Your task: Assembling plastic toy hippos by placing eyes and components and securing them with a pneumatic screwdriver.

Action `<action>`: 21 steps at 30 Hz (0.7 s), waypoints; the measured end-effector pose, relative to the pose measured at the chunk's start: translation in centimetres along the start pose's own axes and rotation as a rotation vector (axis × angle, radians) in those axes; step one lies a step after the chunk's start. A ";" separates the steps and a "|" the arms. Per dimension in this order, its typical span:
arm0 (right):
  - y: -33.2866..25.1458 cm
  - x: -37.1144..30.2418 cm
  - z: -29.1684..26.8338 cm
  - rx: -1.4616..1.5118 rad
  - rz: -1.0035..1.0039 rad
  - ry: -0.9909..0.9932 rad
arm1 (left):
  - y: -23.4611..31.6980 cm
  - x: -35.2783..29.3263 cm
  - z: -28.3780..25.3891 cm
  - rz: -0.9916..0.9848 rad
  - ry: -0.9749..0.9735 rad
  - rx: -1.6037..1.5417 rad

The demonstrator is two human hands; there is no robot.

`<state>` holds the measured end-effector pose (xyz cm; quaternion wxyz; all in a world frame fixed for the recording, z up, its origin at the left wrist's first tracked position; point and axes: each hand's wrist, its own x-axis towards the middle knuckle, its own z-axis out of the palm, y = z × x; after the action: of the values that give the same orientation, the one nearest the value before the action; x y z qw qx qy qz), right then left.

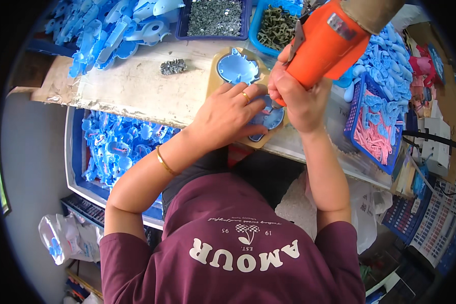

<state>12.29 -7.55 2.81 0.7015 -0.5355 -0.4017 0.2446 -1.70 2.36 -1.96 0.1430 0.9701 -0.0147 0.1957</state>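
My right hand (301, 101) is wrapped round an orange electric screwdriver (325, 45), which tilts with its tip down at a tan fixture (215, 78) on the bench. In the fixture's far recess lies a round light-blue plastic shell (236, 67). A second blue plastic part (272, 117) sits in its near recess, partly covered by my fingers. My left hand (220, 114) lies over this near part with its fingers spread, touching it from the left. Whether the screwdriver tip meets a screw is hidden by my hands.
Bins of small silver screws (215, 19) and brown metal pieces (276, 28) stand at the back. Blue shells (121, 35) pile up at far left; a crate of blue parts (119, 149) sits below. A basket (372, 126) of pink and blue pieces is at right. A metallic clump (173, 66) lies on the bench.
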 end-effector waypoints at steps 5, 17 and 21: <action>0.9 0.0 0.2 -0.035 -0.123 0.048 | -0.1 -0.1 0.0 -0.001 0.003 0.000; -7.5 6.2 3.7 -0.160 -0.291 -0.202 | -0.3 -2.4 -0.9 -0.092 0.179 -0.109; -10.3 5.1 4.6 -0.105 -0.363 -0.091 | 0.1 -3.3 -1.4 -0.053 0.236 -0.066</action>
<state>10.42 -4.21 14.62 0.6860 -0.4787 -0.5353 0.1169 -5.33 2.58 -1.97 0.1809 0.9351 0.0215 0.3041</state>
